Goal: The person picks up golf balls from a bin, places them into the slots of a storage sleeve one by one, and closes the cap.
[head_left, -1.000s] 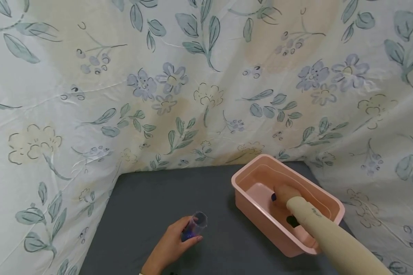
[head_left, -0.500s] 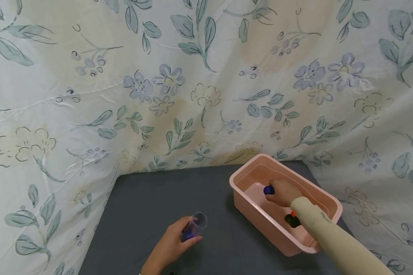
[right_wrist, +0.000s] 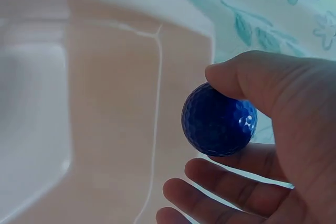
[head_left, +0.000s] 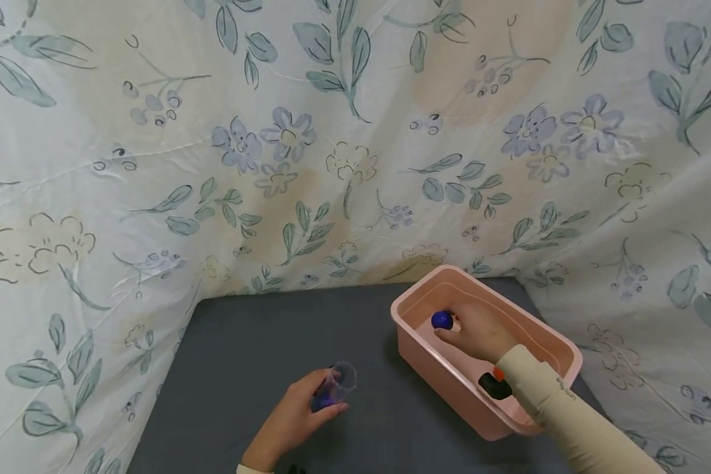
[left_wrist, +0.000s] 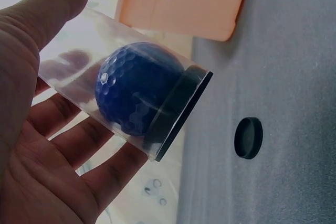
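Observation:
My left hand (head_left: 299, 408) holds a clear plastic tube (left_wrist: 79, 69) tilted above the dark table. Inside the tube a blue golf ball (left_wrist: 137, 87) lies against the black cap (left_wrist: 184, 111) that closes its lower end; the other end looks open in the head view. Over the pink bin (head_left: 450, 388), my right hand (head_left: 480, 329) pinches a second blue golf ball (right_wrist: 219, 119) between thumb and fingers, the other fingers spread loosely below. A loose black cap (left_wrist: 248, 138) lies on the table near the left hand.
In the bin, partly behind the right sleeve, are a black object (head_left: 494, 386) and a small orange-red one (head_left: 499, 372). The bin stands at the right of the dark table (head_left: 261, 342). Floral cloth (head_left: 343, 131) hangs behind and along both sides.
My right hand has lifted the blue golf ball from deep in the bin and moved left toward its near-left rim. The orange-red object has come into view. The left hand stays almost still.

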{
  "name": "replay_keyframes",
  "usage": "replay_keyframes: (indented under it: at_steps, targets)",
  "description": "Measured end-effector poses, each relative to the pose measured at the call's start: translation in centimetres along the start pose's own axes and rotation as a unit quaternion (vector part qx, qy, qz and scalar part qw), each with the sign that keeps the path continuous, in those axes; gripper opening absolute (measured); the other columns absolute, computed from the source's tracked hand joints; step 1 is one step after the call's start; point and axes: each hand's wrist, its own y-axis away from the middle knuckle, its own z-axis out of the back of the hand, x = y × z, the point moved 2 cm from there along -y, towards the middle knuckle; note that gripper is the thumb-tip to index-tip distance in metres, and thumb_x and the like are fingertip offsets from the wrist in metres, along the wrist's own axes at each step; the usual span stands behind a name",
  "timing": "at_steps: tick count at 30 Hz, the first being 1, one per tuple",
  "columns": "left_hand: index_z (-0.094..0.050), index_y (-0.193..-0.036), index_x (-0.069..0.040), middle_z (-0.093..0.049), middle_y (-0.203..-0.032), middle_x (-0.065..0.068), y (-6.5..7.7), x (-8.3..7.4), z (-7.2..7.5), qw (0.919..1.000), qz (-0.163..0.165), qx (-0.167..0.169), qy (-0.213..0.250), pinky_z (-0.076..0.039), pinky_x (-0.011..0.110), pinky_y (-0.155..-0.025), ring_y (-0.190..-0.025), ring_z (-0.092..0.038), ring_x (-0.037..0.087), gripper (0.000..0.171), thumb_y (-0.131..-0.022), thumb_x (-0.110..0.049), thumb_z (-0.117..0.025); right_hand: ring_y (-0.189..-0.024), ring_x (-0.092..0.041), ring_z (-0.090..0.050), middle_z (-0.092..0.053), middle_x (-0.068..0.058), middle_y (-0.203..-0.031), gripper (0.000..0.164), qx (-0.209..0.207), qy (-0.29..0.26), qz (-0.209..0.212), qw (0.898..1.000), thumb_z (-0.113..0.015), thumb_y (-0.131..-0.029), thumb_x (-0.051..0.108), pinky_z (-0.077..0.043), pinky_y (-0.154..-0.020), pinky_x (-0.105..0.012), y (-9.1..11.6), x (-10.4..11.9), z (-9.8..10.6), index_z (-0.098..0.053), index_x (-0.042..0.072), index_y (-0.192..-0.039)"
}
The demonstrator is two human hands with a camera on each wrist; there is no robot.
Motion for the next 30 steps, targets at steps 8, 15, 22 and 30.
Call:
replay_keyframes:
  at_steps: [8, 15, 22, 30]
  targets:
    - [-0.063, -0.130, -0.017, -0.068, -0.120, -0.007, 0.0, -0.1, 0.2, 0.9997, -0.014, -0.014, -0.014, -0.059, 0.028, -0.082, -0.101, -0.064, 0.003, 0.049, -0.095, -0.050, -0.072, -0.083, -0.010, -0.060, -0.070, 0.008, -0.100, 0.030, -0.011, -0.013, 0.022, 1.000, -0.085, -0.088, 0.027, -0.054, -0.076, -0.031, 0.4, 2.4, 0.0, -0.070, 0.022, -0.113]
    - [-0.061, -0.131, -0.022, -0.069, -0.119, -0.005, -0.2, -0.2, 0.1, 0.9990, -0.031, -0.028, -0.017, -0.059, 0.030, -0.080, -0.099, -0.064, 0.003, 0.044, -0.096, -0.046, -0.073, -0.070, -0.007, -0.051, -0.056, 0.010, -0.076, 0.020, -0.004, -0.039, 0.041, 0.998, -0.083, -0.090, 0.030, -0.046, -0.066, -0.025, 0.8, 4.9, -0.4, -0.064, 0.022, -0.089]
    - [-0.061, -0.134, -0.019, -0.069, -0.122, -0.002, -0.3, -0.2, 0.2, 0.9991, -0.033, -0.020, -0.020, -0.058, 0.030, -0.082, -0.100, -0.064, 0.003, 0.049, -0.096, -0.048, -0.071, -0.071, -0.008, -0.050, -0.055, 0.009, -0.078, 0.024, -0.001, -0.083, 0.042, 0.996, -0.079, -0.093, 0.043, -0.043, -0.064, -0.025, 1.3, 6.7, -1.4, -0.062, 0.027, -0.089]
    - [-0.060, -0.135, -0.022, -0.069, -0.127, 0.001, -0.2, -0.2, 0.2, 0.9993, -0.023, -0.021, -0.021, -0.060, 0.030, -0.085, -0.104, -0.066, 0.006, 0.049, -0.096, -0.051, -0.070, -0.092, -0.014, -0.067, -0.073, 0.002, -0.110, 0.041, 0.017, -0.114, 0.007, 0.993, -0.081, -0.090, 0.043, -0.062, -0.080, -0.037, 1.7, 8.2, -3.1, -0.072, 0.015, -0.118]
